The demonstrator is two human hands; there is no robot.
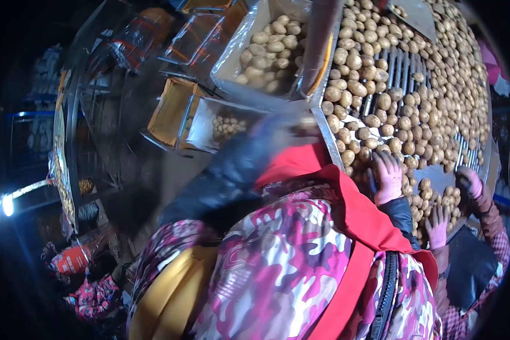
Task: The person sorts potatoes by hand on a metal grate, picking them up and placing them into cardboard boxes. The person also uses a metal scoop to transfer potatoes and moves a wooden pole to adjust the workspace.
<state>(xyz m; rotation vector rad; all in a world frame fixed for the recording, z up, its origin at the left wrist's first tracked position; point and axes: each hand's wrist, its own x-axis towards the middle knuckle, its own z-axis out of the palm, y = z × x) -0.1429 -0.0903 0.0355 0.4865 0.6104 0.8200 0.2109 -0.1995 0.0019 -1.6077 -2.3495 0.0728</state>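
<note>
Several tan potatoes (413,102) cover a roller sorting table (399,71) at the upper right. My right hand (387,177), in a pink glove, lies flat on the potatoes at the table's near edge with its fingers spread and nothing gripped. My left arm, in a dark sleeve, reaches up and is smeared by motion. My left hand (292,122) ends near the table's metal corner frame, and its fingers cannot be made out.
A co-worker's two pink-gloved hands (437,225) (469,182) rest on potatoes at the right. A lined crate of potatoes (269,42) stands left of the table, with cardboard boxes (173,107) below it. Another person (90,283) crouches at lower left by a bright lamp (7,205).
</note>
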